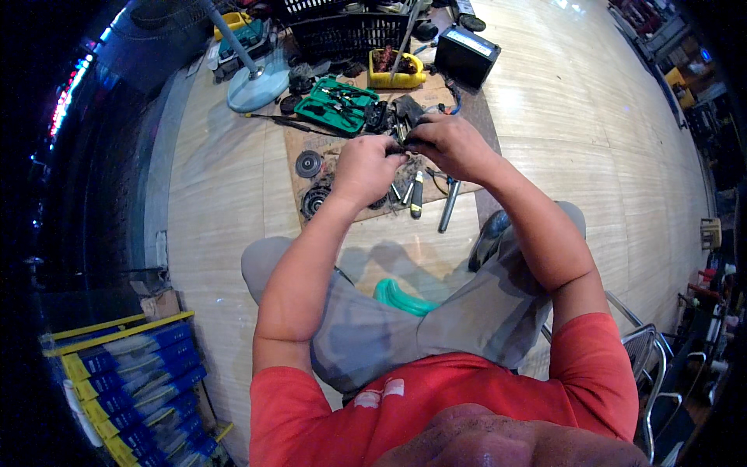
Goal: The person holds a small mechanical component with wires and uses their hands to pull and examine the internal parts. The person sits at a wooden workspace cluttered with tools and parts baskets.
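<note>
In front of my knees, my left hand (364, 170) and my right hand (455, 146) meet fingertip to fingertip. Both are closed in a pinch around something small and dark, mostly hidden by the fingers. Blackened grime covers the right fingertips. Beneath them lies a stained cardboard sheet (362, 214). A yellow-and-black handled tool (417, 196) and a metal rod-like tool (449, 207) lie just nearer than my right hand. Left of my left hand are a dark round disc (309, 163) and a round ribbed part (314, 201). Beyond the hands sits an open green tool case (336, 105).
Farther back stand a yellow container (395, 79) with reddish-brown contents, a black battery (467, 58) and a black crate (350, 35). A pale round stand base (259, 87) is at back left. A green object (403, 297) lies between my legs; blue-and-yellow boxes (140, 381) stand lower left.
</note>
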Motion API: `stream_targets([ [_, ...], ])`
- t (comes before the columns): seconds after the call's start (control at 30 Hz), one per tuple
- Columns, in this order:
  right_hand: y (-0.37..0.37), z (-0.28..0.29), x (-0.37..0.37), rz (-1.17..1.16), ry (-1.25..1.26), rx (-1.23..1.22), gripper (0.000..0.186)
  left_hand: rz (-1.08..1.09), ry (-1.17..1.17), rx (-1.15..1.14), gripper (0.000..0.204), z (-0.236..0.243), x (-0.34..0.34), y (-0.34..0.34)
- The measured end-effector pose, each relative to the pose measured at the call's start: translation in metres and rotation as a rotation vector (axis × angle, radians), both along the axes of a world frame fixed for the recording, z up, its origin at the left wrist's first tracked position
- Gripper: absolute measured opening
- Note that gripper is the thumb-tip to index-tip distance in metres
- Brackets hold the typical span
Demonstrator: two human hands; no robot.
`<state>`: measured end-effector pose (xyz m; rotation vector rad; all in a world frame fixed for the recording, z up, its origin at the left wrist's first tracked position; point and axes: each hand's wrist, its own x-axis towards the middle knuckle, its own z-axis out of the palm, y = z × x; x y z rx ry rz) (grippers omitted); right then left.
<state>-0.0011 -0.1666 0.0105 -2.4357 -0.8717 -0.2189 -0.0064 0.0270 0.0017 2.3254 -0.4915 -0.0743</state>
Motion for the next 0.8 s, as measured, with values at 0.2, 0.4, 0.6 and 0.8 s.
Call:
stream_targets([
  [0.2, 0.0075, 0.0023, -0.0037, -0.100, 0.128, 0.031, 0.013, -0.023, -0.274, 0.113, 0.020, -0.0045, -0.0039, -0.0031],
  [0.4, 0.0047, -0.0033, -0.0022, -0.135, 0.177, 0.064, 0.012, 0.006, -0.214, 0.108, 0.020, -0.0068, -0.0044, -0.0058],
  [0.6, 0.0070, 0.0000, -0.0041, -0.040, 0.005, 0.073, 0.010, -0.081, 0.115, -0.019, 0.020, -0.0069, 0.0027, 0.0004],
  [0.8, 0.0072, -0.0008, -0.0025, -0.065, 0.080, 0.080, 0.012, -0.079, -0.043, 0.050, 0.017, -0.0064, 0.0001, 0.0006],
])
